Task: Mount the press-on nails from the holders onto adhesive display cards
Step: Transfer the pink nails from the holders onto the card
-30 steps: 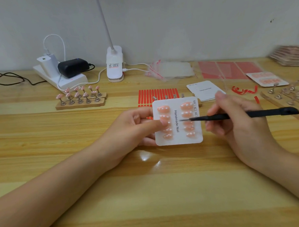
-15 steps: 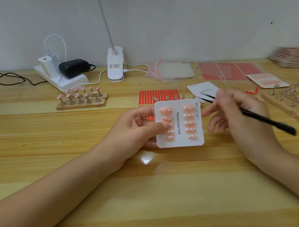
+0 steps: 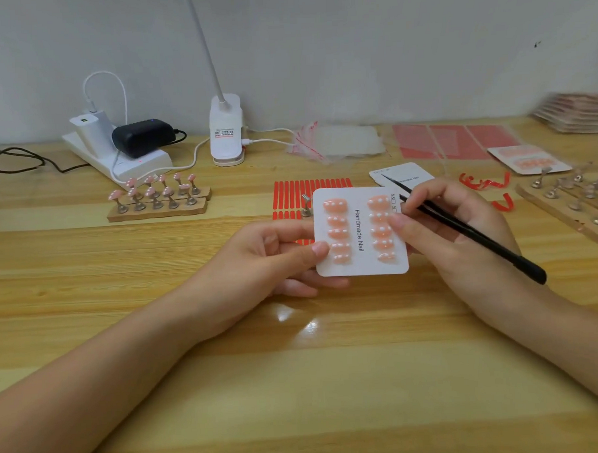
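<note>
A white display card (image 3: 361, 268) printed "Handmade Nail" carries two columns of pink white-dotted nails. My left hand (image 3: 271, 258) pinches its left edge, thumb on top and fingers underneath. My right hand (image 3: 452, 233) holds black tweezers (image 3: 476, 235), tips pointing up-left past the card's top right corner, while a fingertip touches the card's right column. A wooden holder (image 3: 159, 208) at the left bears several pink nails on metal stands. A second wooden holder (image 3: 564, 211) at the right shows mostly bare stands.
A red adhesive strip sheet (image 3: 306, 188) lies behind the card, with a blank card (image 3: 405, 177) and a filled card (image 3: 527, 160) further right. Red peeled backings (image 3: 484, 184), clear bags (image 3: 338, 142), a lamp base (image 3: 226, 133) and a power strip (image 3: 116, 155) line the back.
My right hand swung the tweezers off the card, tips now pointing up-left, and brought a fingertip onto the right column of nails. My left hand kept hold of the card.
</note>
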